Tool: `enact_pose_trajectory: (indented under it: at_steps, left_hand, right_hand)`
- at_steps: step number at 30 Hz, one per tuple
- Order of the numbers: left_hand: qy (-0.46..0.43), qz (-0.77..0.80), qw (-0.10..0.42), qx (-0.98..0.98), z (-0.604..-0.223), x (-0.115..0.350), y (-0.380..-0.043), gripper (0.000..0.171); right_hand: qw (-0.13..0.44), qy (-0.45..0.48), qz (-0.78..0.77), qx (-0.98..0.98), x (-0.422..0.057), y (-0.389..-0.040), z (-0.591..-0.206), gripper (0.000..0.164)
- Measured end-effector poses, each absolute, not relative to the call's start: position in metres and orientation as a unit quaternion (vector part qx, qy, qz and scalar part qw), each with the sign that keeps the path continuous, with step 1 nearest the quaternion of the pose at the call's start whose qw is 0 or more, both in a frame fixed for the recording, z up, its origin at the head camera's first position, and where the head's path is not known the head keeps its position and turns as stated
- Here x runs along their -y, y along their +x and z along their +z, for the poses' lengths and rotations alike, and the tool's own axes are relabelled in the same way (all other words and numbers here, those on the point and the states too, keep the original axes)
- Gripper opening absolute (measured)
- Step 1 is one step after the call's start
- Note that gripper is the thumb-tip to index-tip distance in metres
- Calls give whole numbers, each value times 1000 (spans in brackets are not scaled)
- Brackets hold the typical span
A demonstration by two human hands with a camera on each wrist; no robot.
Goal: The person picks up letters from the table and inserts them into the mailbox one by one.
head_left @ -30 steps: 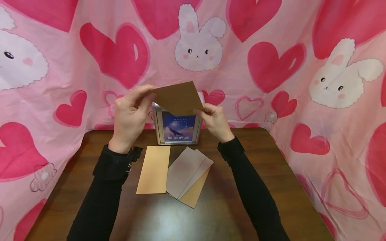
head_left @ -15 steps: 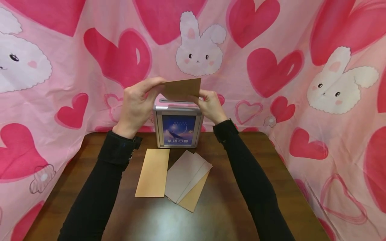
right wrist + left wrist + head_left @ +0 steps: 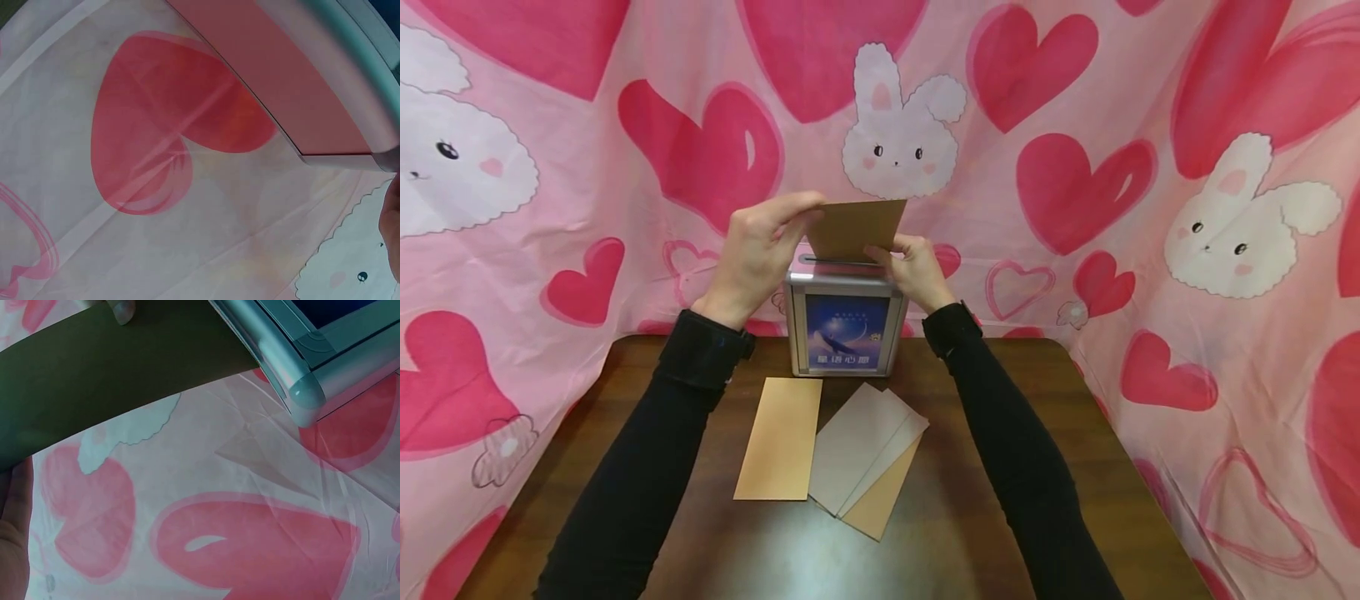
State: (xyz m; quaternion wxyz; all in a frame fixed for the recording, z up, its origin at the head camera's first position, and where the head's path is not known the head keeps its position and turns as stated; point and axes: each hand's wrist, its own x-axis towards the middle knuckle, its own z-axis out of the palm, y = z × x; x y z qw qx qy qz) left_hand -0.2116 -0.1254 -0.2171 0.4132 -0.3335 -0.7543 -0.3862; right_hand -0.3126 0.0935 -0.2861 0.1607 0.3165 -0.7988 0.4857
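Observation:
A flat brown envelope [image 3: 855, 229] stands tilted over the slotted top of a silver-framed box [image 3: 797, 333] in the head view. Its lower edge is right at the dark slot [image 3: 814, 259]. My left hand [image 3: 767, 250] pinches the upper left corner between thumb and fingers. At the lower right edge, my right hand [image 3: 917, 271] holds it close to the box's corner. In the left wrist view the envelope [image 3: 125, 375] reaches to the box's rim [image 3: 284, 375], with part of my left hand [image 3: 14, 537] at the left edge.
On the wooden table [image 3: 1000, 467], a tan envelope [image 3: 778, 437] lies left of an overlapping pile of grey and tan ones [image 3: 857, 450]. A blue picture [image 3: 847, 332] fills the box's front. Pink cloth [image 3: 985, 217] with hearts and rabbits hangs behind and at both sides.
Both hands have brought the envelope from in front of the box to over its slot, turning it more upright. The slot has come into view. The envelopes on the table stay put.

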Motion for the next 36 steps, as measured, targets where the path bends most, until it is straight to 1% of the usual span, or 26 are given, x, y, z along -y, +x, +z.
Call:
enact_pose_trajectory:
  at_steps: [8, 16, 19, 22, 24, 28, 31, 33, 36]
  left_hand:
    - [-332, -390, 401, 759, -223, 125, -216, 24]
    - [-334, -384, 410, 757, -223, 123, -220, 23]
    - [-334, -385, 402, 761, -223, 122, -224, 23]
    - [-333, -386, 388, 768, -226, 122, -230, 24]
    - [-332, -386, 381, 772, -227, 122, -233, 24]
    - [-327, -382, 374, 779, -229, 122, -239, 24]
    - [-324, -375, 362, 790, -230, 122, -245, 25]
    - [-317, -363, 353, 802, -231, 122, -249, 26]
    - [-313, -346, 348, 813, -236, 122, -256, 26]
  right_hand:
    - [164, 323, 474, 802, -93, -315, -292, 26]
    - [180, 329, 426, 823, -93, -316, -292, 28]
    - [179, 326, 421, 827, -95, -316, -290, 29]
    - [192, 330, 425, 821, -97, -312, -284, 32]
    - [208, 334, 430, 813, -96, -301, -273, 32]
    - [245, 341, 467, 778, -91, -268, -242, 31]
    - [283, 351, 485, 749, -86, -252, -223, 35]
    - [312, 363, 478, 737, -85, -255, -218, 35]
    - [356, 367, 446, 735, -85, -267, -218, 25]
